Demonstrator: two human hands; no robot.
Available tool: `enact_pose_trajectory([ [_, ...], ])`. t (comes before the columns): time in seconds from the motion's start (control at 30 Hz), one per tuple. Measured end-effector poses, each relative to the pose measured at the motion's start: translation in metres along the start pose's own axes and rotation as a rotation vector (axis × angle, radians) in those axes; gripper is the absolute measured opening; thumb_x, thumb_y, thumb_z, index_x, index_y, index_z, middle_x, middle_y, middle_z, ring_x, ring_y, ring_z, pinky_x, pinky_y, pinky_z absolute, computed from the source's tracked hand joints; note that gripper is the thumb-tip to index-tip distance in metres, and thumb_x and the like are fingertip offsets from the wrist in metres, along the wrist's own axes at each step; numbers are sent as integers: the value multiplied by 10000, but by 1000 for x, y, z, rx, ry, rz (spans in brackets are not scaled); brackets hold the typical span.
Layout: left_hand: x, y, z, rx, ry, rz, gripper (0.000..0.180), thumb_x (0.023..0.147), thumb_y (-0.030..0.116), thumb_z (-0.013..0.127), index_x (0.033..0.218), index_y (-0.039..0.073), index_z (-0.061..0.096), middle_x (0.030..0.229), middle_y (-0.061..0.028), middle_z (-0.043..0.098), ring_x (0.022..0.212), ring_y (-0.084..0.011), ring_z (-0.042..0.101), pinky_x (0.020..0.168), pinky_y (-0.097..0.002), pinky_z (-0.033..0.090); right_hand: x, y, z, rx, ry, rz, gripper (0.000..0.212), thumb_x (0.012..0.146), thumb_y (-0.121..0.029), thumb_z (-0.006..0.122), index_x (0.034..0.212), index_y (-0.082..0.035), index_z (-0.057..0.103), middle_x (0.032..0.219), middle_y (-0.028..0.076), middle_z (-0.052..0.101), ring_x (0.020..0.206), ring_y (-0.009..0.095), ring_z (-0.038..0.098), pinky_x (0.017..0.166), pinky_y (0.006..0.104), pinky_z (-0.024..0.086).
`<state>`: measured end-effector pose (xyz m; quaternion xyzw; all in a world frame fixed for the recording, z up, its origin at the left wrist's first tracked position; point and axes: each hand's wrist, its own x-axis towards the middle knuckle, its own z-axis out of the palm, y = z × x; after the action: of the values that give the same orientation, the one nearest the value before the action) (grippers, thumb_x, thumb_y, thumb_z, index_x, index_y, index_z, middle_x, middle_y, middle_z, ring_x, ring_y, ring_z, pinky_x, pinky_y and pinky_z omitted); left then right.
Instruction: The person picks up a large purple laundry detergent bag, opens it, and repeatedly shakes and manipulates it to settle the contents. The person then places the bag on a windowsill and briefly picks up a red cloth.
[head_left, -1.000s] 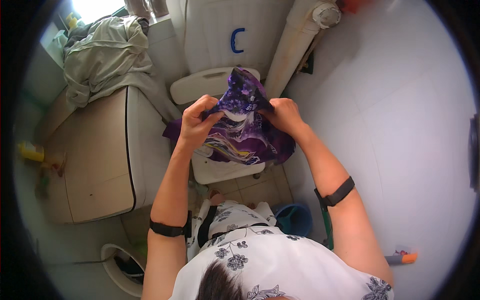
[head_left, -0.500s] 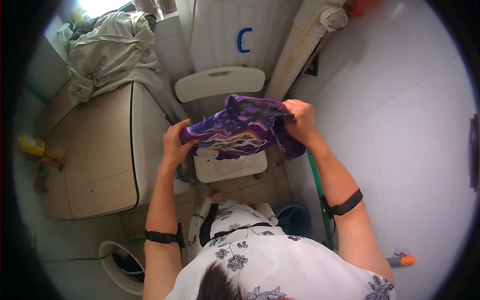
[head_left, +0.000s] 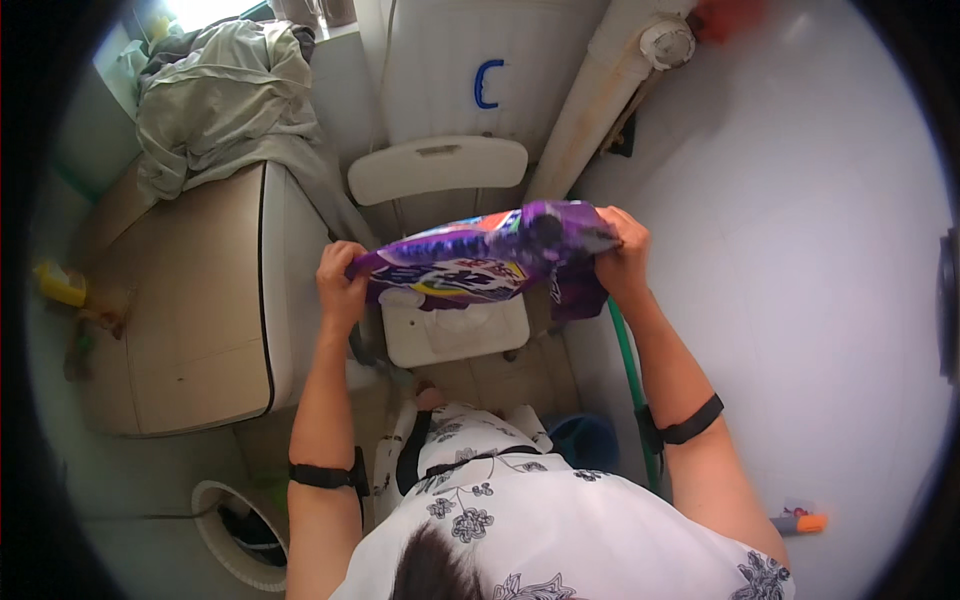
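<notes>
A limp purple sheet (head_left: 460,265) with a colourful print is stretched between my two hands; whether it is cloth or plastic film I cannot tell. My left hand (head_left: 342,280) pinches its left end, and my right hand (head_left: 622,255) is closed on its right end. A darker purple flap hangs down beside my right hand. Behind and below the sheet stands a white plastic chair (head_left: 440,170) with a slotted backrest. The sheet partly covers the chair, and a small whitish oval (head_left: 402,298) shows at the sheet's lower left edge.
To the left is a box-shaped unit (head_left: 190,300) with a beige top, a crumpled grey cloth (head_left: 225,100) and a yellow container (head_left: 60,284). A white basket (head_left: 205,530) holds dark cloth. A blue bucket (head_left: 585,440), green pole (head_left: 628,360) and white pipe (head_left: 600,90) are at the right.
The sheet has been turned and pulled straighter, so more of its bright print shows. My right hand has shifted slightly right and down, my left hand slightly left.
</notes>
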<state>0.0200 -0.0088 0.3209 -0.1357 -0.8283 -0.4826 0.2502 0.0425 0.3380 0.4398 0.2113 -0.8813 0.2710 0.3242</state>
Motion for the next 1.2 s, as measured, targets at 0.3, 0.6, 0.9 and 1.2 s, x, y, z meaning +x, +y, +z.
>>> enact_pose_trajectory([
  [0.3, 3, 12, 7, -4, -54, 5, 153, 637, -46, 622, 764, 5, 553, 796, -99, 564, 800, -284, 521, 678, -343, 424, -12, 14, -5, -2, 28, -46, 139, 671, 33, 566, 803, -3, 593, 702, 130, 575, 631, 321, 557, 552, 364, 443],
  [0.6, -8, 8, 15, -20, -92, -35, 166, 639, -65, 611, 778, 1, 549, 825, -103, 581, 843, -280, 527, 724, -346, 426, -12, 18, -17, 38, -125, -4, 239, 627, 49, 558, 845, -25, 622, 704, 119, 585, 659, 300, 557, 561, 353, 443],
  [0.9, 3, 9, 16, 49, -15, 55, 169, 620, -49, 626, 758, 1, 543, 824, -90, 582, 852, -280, 515, 742, -351, 413, -1, 12, -23, -97, -77, -3, 190, 649, 22, 590, 829, -36, 609, 663, 109, 533, 633, 290, 524, 543, 362, 419],
  [1.2, -22, -3, 23, 105, -43, -16, 156, 624, -29, 640, 755, 18, 570, 866, -73, 589, 885, -268, 515, 780, -356, 401, -40, 12, -10, -56, -96, 57, 166, 646, 30, 589, 800, -30, 600, 662, 104, 522, 622, 291, 503, 540, 357, 411],
])
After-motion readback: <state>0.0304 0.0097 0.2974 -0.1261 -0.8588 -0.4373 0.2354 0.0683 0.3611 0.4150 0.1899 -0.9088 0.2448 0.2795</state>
